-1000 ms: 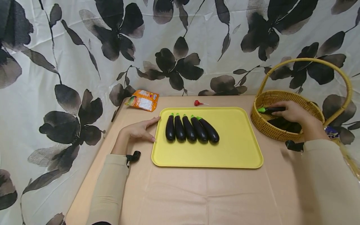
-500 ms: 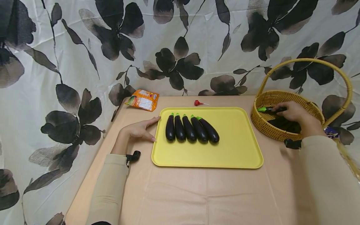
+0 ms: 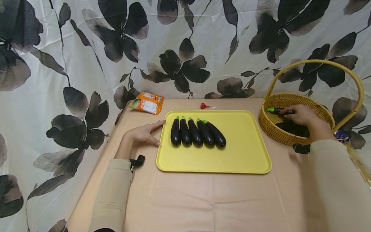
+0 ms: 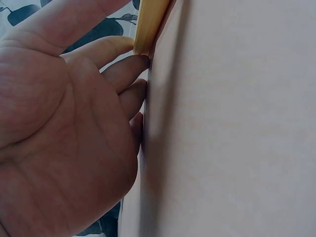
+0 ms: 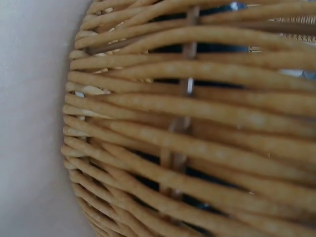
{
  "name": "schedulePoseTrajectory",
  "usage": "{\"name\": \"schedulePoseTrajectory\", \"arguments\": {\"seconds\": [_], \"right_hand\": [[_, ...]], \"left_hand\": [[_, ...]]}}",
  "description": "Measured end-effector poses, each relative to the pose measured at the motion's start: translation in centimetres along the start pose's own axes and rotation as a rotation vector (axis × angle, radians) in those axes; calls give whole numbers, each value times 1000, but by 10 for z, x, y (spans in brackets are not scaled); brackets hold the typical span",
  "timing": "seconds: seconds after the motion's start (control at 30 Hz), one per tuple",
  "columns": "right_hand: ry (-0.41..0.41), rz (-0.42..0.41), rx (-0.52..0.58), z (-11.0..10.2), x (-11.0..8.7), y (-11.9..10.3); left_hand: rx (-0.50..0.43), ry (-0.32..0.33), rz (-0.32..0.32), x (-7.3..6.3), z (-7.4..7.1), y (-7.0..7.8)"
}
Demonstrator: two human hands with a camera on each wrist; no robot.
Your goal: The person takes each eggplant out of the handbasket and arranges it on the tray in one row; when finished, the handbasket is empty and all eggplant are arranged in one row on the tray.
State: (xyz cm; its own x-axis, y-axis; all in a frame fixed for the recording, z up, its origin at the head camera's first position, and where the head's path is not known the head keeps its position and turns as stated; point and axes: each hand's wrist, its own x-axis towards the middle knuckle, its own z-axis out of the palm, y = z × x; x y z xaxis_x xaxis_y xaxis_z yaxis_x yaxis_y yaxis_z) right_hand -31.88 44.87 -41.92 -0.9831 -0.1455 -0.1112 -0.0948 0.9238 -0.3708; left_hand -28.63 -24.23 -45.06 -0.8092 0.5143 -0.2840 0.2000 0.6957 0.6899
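Several dark purple eggplants [image 3: 195, 132] with green stem ends lie side by side on a yellow tray [image 3: 243, 141] in the head view. My left hand [image 3: 142, 133] touches the tray's left rim with thumb and fingertips, its fingers fairly straight. In the left wrist view the palm of that hand [image 4: 74, 108] faces the camera beside the rim. Inside the wicker basket [image 3: 282, 137] at the right, my right hand [image 3: 302, 115] grips an eggplant [image 3: 279, 110] whose green end points left. More dark eggplants [image 3: 294, 129] lie below it, partly hidden. The right wrist view shows only basket weave [image 5: 197, 108].
An orange packet [image 3: 147, 103] lies behind the tray at the left, and a small red-headed item on a white stick [image 3: 206, 106] lies behind its middle. The basket's tall handle [image 3: 359, 87] arches over my right hand. A floral cloth [image 3: 185, 42] hangs behind the table.
My right hand and the eggplant in it have shifted very slightly within the basket. The left hand and the tray have stayed where they were.
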Motion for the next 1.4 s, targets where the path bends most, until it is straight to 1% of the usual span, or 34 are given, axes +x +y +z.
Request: {"name": "schedulePoseTrajectory", "arguments": {"seconds": [0.1, 0.23, 0.37, 0.53, 0.67, 0.77, 1.0, 1.07, 1.23, 1.4], "right_hand": [[-22, 6, -20, -1, 1, 2], [-44, -35, -6, 0, 3, 3], [-32, -68, -31, 1, 1, 5], [-2, -38, -49, 2, -4, 8], [54, -5, -25, 3, -5, 9], [90, -13, -16, 2, -5, 9], [135, -29, 7, 3, -6, 8], [142, -29, 36, 1, -8, 6], [130, -18, 113, -6, -14, 1], [145, -10, 127, -13, -17, -3]], "left_hand": [[-6, -2, 0, 0, 0, 0], [-14, -7, 6, 0, -1, 0], [-21, -8, 7, 0, -1, 0], [-23, -6, 24, -1, 0, 0], [-19, -5, 33, -1, 0, -1], [-16, -6, 35, -1, 0, -2], [-4, -3, 29, 0, 0, -4], [-1, -2, 22, 0, -1, -4], [2, -4, 12, 0, -1, -2], [-12, -9, 15, 0, -1, -2]]}}
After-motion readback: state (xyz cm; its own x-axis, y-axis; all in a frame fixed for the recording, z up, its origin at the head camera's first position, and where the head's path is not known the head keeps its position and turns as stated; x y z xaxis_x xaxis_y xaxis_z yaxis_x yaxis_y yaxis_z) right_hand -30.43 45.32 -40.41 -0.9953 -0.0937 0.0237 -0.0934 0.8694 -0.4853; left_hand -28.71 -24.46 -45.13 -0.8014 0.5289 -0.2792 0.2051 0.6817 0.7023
